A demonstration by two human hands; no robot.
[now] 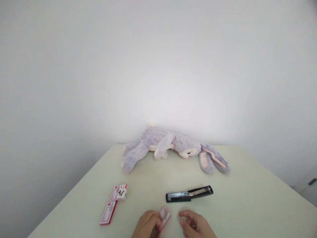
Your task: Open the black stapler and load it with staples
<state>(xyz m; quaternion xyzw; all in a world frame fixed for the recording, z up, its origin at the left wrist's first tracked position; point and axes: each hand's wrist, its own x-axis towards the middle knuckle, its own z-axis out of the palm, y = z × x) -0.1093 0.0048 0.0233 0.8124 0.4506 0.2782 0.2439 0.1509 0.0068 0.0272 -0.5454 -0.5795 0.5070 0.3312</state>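
Note:
My left hand [148, 223] is closed around a small pink-and-white box [165, 216] with a grey picture on it, at the table's near edge. The box is tilted and a bit blurred. Just to its right, my right hand [195, 224] has its fingers curled, thumb and forefinger close together; anything between them is too small or blurred to name. Beyond the right hand lies a black stapler [189, 193], unfolded so that its metal inside faces up. Neither hand touches it.
On the left lie a red-and-white flat box [108, 213] and other small boxes, with a white box [122, 192] showing a dark picture. A lilac plush rabbit [160, 140] lies on its side along the far edge of the pale table [237, 205], against the wall.

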